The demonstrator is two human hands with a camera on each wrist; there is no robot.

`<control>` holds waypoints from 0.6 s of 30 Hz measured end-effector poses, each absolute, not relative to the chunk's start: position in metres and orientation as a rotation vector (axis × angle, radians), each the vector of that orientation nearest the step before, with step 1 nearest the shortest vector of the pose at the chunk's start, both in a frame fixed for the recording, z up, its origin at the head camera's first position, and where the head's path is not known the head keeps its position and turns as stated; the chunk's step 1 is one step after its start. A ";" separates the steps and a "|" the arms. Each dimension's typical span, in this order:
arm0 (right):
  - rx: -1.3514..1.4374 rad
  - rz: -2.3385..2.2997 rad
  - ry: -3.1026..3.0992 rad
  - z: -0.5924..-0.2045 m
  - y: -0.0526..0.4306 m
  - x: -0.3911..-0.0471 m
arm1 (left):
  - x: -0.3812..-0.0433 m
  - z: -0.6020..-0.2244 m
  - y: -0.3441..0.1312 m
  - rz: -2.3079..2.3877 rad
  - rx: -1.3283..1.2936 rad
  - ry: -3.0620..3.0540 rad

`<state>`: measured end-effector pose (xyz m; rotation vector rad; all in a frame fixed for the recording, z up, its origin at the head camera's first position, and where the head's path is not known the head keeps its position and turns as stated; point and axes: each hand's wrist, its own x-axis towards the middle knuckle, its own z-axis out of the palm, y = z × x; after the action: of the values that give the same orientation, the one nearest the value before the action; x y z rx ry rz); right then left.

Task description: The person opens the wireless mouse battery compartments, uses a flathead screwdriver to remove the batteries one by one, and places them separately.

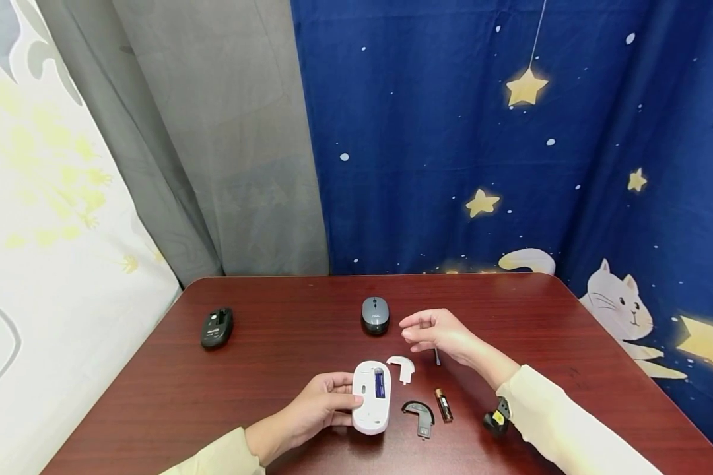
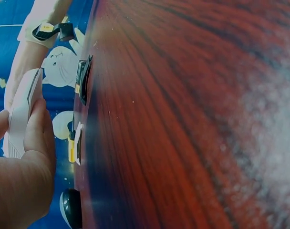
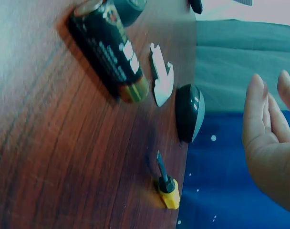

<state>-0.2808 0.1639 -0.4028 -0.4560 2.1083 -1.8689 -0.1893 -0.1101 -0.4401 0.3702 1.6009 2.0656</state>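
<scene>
In the head view my left hand [image 1: 311,404] holds a white computer mouse [image 1: 368,417] with its underside up, thumb on the bottom face and fingers behind. A blue battery [image 1: 379,383] lies in its uncovered compartment. The left wrist view shows the mouse [image 2: 24,107] edge-on, raised off the table. My right hand [image 1: 445,335] hovers over the table, fingers loosely bent, with nothing in its grasp. Below it lies a small screwdriver [image 3: 167,187] with a yellow handle, mostly hidden by the hand in the head view. A white battery cover [image 1: 402,369] rests between the hands.
Closer in lie a black-and-grey battery cover [image 1: 419,415] and a loose black-and-copper battery [image 1: 443,405]. A grey mouse [image 1: 375,315] stands upright towards the back. At far left, a black mouse [image 1: 216,328] lies bottom up. Curtains [image 1: 416,165] hang behind the table [image 1: 285,323].
</scene>
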 end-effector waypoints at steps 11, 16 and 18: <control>-0.710 -1.661 2.032 -0.397 0.153 -0.269 | -0.187 -0.439 -0.110 2.056 0.360 1.605; -0.792 -1.560 2.018 -0.395 0.149 -0.265 | -0.187 -0.440 -0.110 2.046 0.370 1.612; -0.835 -1.522 2.014 -0.395 0.147 -0.264 | -0.187 -0.440 -0.110 2.040 0.375 1.612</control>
<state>-0.2641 0.1469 -0.3953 -0.8351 2.0142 -1.5221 -0.1869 -0.1103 -0.4396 0.3747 1.6119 2.0396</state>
